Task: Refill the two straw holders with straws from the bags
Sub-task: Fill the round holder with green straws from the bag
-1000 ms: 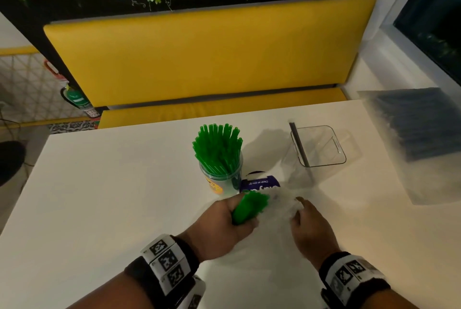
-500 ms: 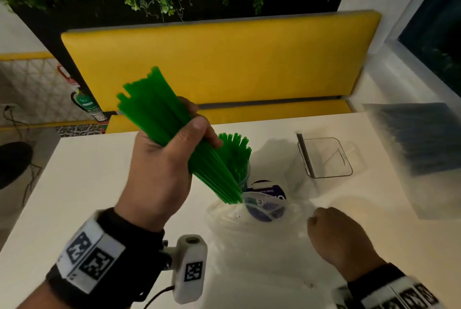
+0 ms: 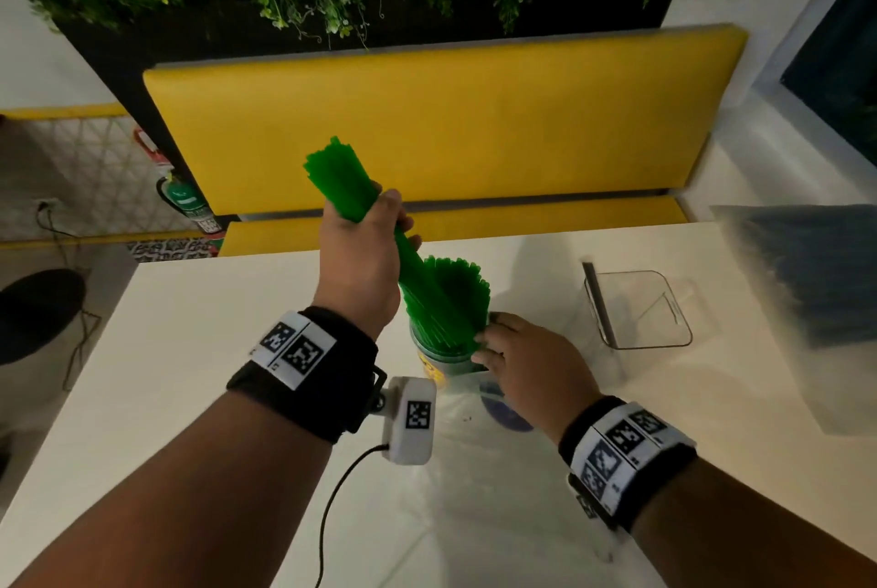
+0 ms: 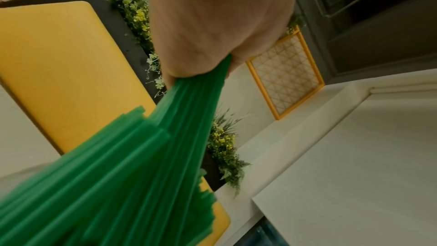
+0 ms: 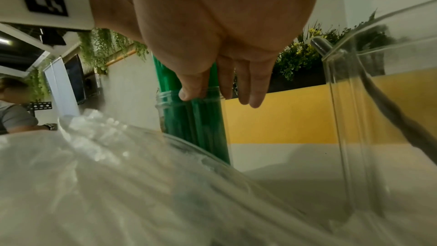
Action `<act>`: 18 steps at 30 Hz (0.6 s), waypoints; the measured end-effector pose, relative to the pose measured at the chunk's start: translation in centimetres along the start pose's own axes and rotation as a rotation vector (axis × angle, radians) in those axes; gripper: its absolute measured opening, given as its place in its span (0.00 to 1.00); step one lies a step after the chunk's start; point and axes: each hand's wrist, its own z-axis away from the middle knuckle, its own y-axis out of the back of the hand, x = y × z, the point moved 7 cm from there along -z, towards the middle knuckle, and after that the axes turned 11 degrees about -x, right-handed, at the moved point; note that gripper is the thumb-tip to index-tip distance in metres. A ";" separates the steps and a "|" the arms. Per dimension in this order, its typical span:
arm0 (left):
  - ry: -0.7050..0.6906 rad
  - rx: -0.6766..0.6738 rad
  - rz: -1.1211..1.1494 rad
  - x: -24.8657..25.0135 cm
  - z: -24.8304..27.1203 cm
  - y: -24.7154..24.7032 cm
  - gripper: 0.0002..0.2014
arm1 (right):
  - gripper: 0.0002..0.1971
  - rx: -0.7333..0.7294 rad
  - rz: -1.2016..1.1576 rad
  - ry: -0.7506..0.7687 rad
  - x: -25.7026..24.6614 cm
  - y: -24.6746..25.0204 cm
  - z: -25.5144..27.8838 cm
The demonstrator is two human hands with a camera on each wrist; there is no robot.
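My left hand grips a bundle of green straws, tilted, with its lower ends going into the round clear jar. That jar holds several green straws. With fingers straight, my right hand touches the jar's rim and the straws on the right side. A square clear holder stands to the right with one dark straw in it. The bag of dark straws lies at the table's right edge.
A crumpled clear plastic bag lies on the white table in front of the jar, over a blue round thing. A yellow bench runs behind the table. Another person sits far left in the right wrist view.
My left hand lifted the green bundle out of the clear bag and swung it over into the jar. My right hand left the bag and moved up to the jar's side.
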 end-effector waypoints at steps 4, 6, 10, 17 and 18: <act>-0.140 0.022 -0.076 0.2 -0.1 0.1 0.05 | 0.22 -0.061 0.057 0.001 0.4 -0.4 -0.5; -0.224 0.004 -0.211 0.3 0.3 -0.1 0.03 | 0.29 -0.108 0.093 -0.010 0.5 -0.6 -0.8; -0.275 -0.045 -0.414 -1.1 1.0 -0.4 0.09 | 0.29 -0.115 0.130 -0.021 0.2 0.0 -0.7; -0.177 -0.267 -0.791 -4.2 1.7 -1.7 0.20 | 0.18 -0.043 0.163 -0.081 -0.4 0.7 -0.1; -0.175 -0.298 -0.853 -4.2 1.6 -1.6 0.22 | 0.15 -0.019 0.153 -0.089 -0.4 0.8 0.0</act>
